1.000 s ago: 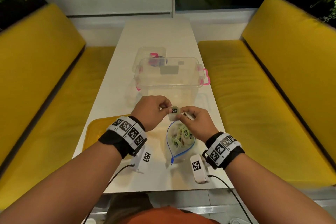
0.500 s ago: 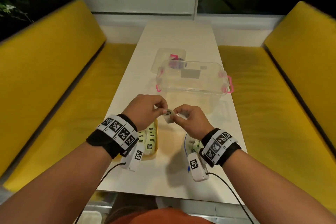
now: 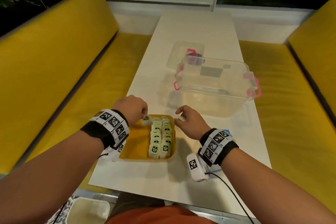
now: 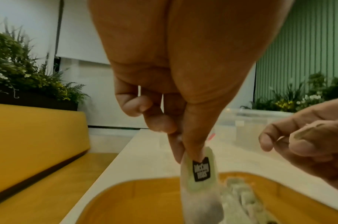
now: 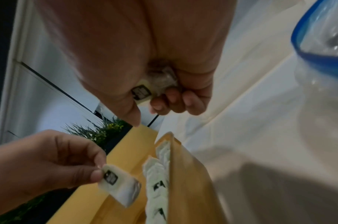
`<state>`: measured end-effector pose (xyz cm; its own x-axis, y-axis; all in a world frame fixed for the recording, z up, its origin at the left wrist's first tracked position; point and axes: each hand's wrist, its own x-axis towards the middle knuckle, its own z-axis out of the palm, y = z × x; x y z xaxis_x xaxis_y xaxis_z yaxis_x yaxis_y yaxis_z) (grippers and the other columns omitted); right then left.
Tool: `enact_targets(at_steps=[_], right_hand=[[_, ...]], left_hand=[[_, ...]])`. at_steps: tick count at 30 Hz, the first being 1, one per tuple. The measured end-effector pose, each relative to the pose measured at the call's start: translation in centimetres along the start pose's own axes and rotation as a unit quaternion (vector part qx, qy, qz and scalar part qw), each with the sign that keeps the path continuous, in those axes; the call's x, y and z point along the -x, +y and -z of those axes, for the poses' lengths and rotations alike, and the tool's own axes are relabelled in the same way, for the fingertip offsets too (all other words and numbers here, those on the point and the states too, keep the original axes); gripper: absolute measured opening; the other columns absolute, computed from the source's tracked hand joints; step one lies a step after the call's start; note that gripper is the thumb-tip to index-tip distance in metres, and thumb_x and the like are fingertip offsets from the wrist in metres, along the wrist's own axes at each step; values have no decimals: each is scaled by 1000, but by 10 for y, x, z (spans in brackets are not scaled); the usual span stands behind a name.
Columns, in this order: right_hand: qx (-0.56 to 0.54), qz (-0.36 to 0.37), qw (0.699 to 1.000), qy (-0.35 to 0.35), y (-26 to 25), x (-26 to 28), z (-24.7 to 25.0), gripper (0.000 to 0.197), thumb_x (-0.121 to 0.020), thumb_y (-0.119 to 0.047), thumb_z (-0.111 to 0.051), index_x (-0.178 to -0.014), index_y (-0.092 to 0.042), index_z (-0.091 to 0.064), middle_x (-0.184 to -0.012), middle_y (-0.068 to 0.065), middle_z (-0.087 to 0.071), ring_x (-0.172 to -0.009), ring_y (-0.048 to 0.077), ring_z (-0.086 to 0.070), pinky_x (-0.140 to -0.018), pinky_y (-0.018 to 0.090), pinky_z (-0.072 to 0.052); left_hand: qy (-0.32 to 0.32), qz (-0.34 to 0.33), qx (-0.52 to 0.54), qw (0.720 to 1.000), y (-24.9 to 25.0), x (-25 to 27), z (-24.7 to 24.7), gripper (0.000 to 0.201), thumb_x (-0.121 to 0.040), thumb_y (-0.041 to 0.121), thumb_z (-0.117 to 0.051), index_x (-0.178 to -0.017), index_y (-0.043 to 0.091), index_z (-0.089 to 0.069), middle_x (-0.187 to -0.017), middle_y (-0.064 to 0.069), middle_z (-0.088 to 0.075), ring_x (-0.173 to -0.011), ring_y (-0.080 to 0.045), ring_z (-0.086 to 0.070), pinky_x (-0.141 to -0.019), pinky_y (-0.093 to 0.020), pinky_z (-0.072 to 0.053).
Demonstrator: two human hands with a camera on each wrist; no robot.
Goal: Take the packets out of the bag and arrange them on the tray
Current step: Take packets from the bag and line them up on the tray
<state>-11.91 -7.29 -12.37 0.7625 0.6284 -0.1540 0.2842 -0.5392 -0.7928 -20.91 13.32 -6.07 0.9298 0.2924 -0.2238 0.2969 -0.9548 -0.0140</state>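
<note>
Two hands each held a tea packet at the yellow tray.
The left hand (image 3: 132,109) pinched a pale green packet (image 4: 199,178), its black label reading "McCoy teas", above the tray (image 3: 135,144). The right hand (image 3: 190,122) curled round another packet (image 5: 145,91). Two rows of packets (image 3: 161,137) stood in the tray; the blue-rimmed clear plastic bag (image 5: 321,45) lay on the white table (image 3: 196,29).

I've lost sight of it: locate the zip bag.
The clear blue-edged zip bag lies on the white table by the right hand, right of the yellow tray; in the head view, the wrist mostly hides it.
</note>
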Motion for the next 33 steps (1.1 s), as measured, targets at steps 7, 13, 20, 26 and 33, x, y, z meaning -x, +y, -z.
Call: enact_targets(at_steps=[7,13,20,26,33], right_hand=[[81,-56,993,-58,0,-13,-13,41,-89,-31,-65,-126,-17,-52,-100,1,-55,-91,18,-52,-78,26,-39],[90,-57,992,-69,6,-16,-18,36,-87,-22,-64,-121,-16,-56,-93,2,-59,-86,19,-55,-73,27,-40],[75,-61,993,-69,8,-19,-15,37,-87,-26,-63,-122,-17,-52,-93,2,-59,-83,19,-56,-69,27,-40],[-86,-73,992,-56,-2,-21,-4,12,-94,-18,-50,-90,-17,-39,-77,3,-43,-64,17,-39,-62,32,-37],[-104,38,993,-48,-19,-18,0,9,-93,-21,-63,-85,-22,-59,-77,3,-63,-69,20,-60,-71,43,-54]], left_hand=[[-63,1,-80,995,3,-24,-30,19,-88,17,-54,-86,27,-70,-91,1,-69,-82,-21,-64,-63,-27,-44],[-46,-1,-108,993,4,-30,-37,17,-90,25,-55,-89,25,-71,-87,0,-69,-78,-22,-64,-62,-27,-45],[-32,3,-117,993,6,-35,-36,14,-90,29,-57,-91,24,-70,-86,-1,-68,-77,-22,-64,-65,-29,-52],[13,-6,-42,999,-2,-34,-24,22,-89,47,-61,-97,27,-67,-93,3,-68,-85,-19,-63,-68,-29,-51],[67,-129,204,968,8,-12,4,26,-83,51,-67,-104,36,-65,-89,21,-65,-63,8,-48,-65,-16,-34]])
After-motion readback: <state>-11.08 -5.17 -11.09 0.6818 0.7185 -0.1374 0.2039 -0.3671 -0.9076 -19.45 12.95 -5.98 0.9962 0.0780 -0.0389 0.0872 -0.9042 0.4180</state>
